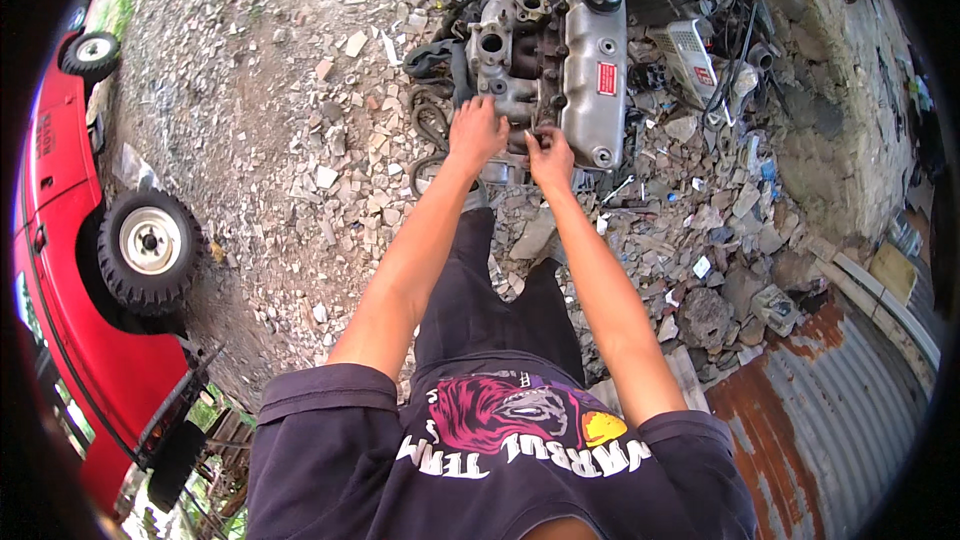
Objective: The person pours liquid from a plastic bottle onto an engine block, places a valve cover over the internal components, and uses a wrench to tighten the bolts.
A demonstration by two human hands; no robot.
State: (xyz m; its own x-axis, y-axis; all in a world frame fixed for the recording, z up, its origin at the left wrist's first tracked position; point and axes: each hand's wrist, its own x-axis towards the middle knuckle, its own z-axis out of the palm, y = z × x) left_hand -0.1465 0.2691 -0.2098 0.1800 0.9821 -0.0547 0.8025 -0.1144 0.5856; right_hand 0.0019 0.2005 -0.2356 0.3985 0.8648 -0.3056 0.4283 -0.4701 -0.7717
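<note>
Dark short-sleeved T-shirt (345, 480), wide-hemmed sleeves (325, 390), magenta, yellow and white chest print (490, 415), black trousers (460, 320)

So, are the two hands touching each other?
Apart: the head view shows part of the engine in the gap between the left hand and the right hand.

stony ground (260, 120) | right: rough wall (870, 70) | lower right: rusty corrugated sheet (850, 420) | left: red vehicle (65, 215) | daylight
</note>
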